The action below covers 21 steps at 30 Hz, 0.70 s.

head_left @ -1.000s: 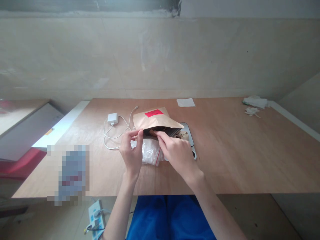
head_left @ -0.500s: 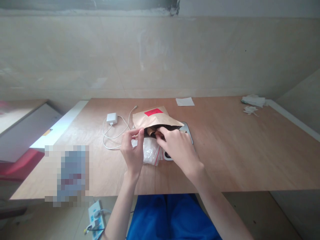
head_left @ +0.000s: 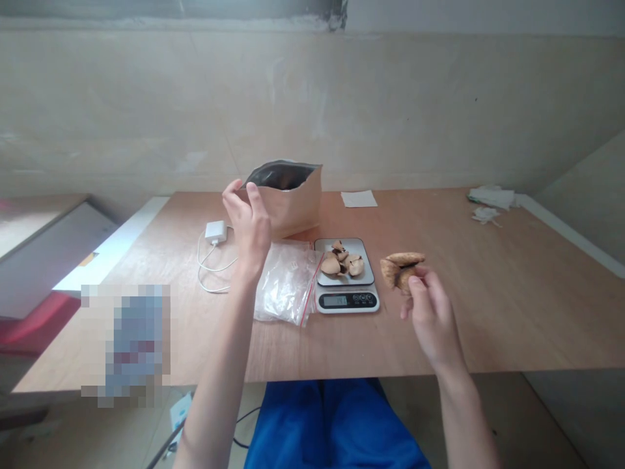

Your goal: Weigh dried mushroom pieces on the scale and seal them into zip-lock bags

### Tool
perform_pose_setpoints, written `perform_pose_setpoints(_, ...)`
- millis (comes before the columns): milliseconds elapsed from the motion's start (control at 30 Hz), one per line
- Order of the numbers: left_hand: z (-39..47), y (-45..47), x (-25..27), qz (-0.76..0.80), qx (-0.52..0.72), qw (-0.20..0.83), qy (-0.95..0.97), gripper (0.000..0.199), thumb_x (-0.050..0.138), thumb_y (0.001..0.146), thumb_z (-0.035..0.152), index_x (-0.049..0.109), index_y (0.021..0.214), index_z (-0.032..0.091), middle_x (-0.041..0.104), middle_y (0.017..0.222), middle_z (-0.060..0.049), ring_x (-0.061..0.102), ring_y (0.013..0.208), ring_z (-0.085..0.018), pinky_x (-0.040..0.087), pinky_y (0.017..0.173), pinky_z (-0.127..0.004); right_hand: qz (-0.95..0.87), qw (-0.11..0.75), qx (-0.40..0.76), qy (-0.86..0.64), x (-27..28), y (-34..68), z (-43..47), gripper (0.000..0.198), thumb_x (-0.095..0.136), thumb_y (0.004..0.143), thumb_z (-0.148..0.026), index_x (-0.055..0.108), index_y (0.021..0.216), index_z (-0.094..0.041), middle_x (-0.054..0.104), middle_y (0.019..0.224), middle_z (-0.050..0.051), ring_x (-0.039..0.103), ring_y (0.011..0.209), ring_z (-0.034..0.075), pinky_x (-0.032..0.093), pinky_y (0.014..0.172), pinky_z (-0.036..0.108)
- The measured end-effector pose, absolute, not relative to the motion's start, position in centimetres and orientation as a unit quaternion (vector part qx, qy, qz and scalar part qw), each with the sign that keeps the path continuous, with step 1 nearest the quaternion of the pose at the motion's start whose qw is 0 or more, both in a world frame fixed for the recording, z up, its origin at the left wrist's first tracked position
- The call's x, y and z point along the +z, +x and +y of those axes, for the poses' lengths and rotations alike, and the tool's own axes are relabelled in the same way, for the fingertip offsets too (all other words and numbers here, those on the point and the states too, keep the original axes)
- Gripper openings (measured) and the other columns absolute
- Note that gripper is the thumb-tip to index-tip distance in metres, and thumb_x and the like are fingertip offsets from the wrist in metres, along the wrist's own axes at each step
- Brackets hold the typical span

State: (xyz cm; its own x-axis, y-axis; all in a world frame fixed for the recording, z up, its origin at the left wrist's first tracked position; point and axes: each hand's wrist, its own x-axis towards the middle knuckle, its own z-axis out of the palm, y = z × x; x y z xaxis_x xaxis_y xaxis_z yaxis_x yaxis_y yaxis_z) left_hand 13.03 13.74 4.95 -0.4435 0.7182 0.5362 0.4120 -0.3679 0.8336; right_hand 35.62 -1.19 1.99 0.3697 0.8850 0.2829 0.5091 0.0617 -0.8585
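Note:
My left hand (head_left: 251, 225) pinches the left edge of the mouth of a brown paper bag (head_left: 295, 208). The bag stands upright, its dark-lined mouth gaping; its contents are hidden in shadow. In my right hand (head_left: 432, 303) is a curled, tan, speckled piece that looks like dried peel (head_left: 403, 267), held above the table to the right of a digital kitchen scale (head_left: 342, 296). Several similar dried pieces (head_left: 342, 262) lie heaped on the scale's plate, and its display is lit. Clear zip bags (head_left: 288, 286) with a red seal line lie left of the scale.
A white charger (head_left: 215, 231) with a looped cable lies at the left. White paper (head_left: 359, 198) is near the wall, and crumpled tissues (head_left: 491, 198) sit at the back right. A blurred-out item (head_left: 137, 342) rests at the front left. Below stands a power strip (head_left: 180, 410).
My right hand has come out of the bag and moved right with a dried piece. My left hand has tipped the bag upright and moved it back, uncovering the scale.

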Motion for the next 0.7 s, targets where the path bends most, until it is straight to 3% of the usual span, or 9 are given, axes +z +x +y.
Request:
perform_pose_setpoints(100,14.5,13.1,4.3,0.548,0.636,0.133,0.527,0.049,0.044,0.086,0.042,0.026,0.128,0.023,0.022,0.142,-0.015,0.015,0.138,-0.024,0.018,0.110,-0.047,-0.461,0.506,0.269,-0.678,1.1,36.3,-1.8,0.024,0.036,0.088,-0.041,0.048,0.083,-0.021,0.050,0.064,-0.003,0.044,0.044,0.009,0.039,0.040,0.021)
perform_pose_setpoints(200,12.6,14.0,2.6,0.557,0.600,0.111,0.563,0.059,0.050,0.083,0.033,0.019,0.132,0.021,0.011,0.145,-0.017,-0.001,0.139,-0.025,0.012,0.112,-0.049,-0.444,0.514,0.291,-0.674,0.7,36.5,-2.2,0.026,0.037,0.088,-0.044,0.046,0.079,-0.021,0.049,0.061,-0.004,0.044,0.043,0.009,0.038,0.039,0.021)
perform_pose_setpoints(267,10.5,14.9,1.1,0.547,0.569,0.101,0.606,0.052,0.048,0.084,0.029,0.024,0.130,0.021,0.019,0.142,-0.016,0.006,0.139,-0.024,0.015,0.111,-0.048,-0.438,0.519,0.294,-0.672,0.4,36.5,-2.2,0.029,0.037,0.087,-0.047,0.045,0.077,-0.021,0.049,0.059,-0.004,0.043,0.042,0.009,0.037,0.039,0.021)
perform_pose_setpoints(400,6.7,17.0,-1.5,0.496,0.424,0.148,0.743,0.032,0.043,0.087,0.032,0.043,0.117,0.021,0.041,0.127,-0.013,0.036,0.127,-0.023,0.032,0.104,-0.045,-0.436,0.527,0.297,-0.666,-0.1,36.6,-2.1,0.032,0.043,0.084,-0.052,0.046,0.083,-0.020,0.051,0.059,-0.004,0.045,0.040,0.008,0.038,0.037,0.020)
perform_pose_setpoints(567,6.0,18.8,-3.3,0.459,0.317,0.111,0.822,0.050,0.056,0.080,0.038,0.042,0.124,0.019,0.045,0.130,-0.013,0.031,0.129,-0.029,0.032,0.104,-0.046,-0.448,0.527,0.288,-0.662,-0.1,36.2,-2.1,0.033,0.054,0.079,-0.050,0.048,0.094,-0.021,0.057,0.073,0.000,0.055,0.056,0.013,0.044,0.041,0.022)
perform_pose_setpoints(700,6.4,19.1,-3.5,0.461,0.319,0.084,0.824,0.036,0.056,0.081,0.026,0.049,0.116,0.020,0.056,0.117,-0.008,0.039,0.123,-0.027,0.036,0.101,-0.042,-0.461,0.519,0.262,-0.670,0.0,35.8,-2.2,0.032,0.056,0.078,-0.047,0.051,0.095,-0.020,0.058,0.080,0.002,0.056,0.063,0.014,0.047,0.045,0.023)
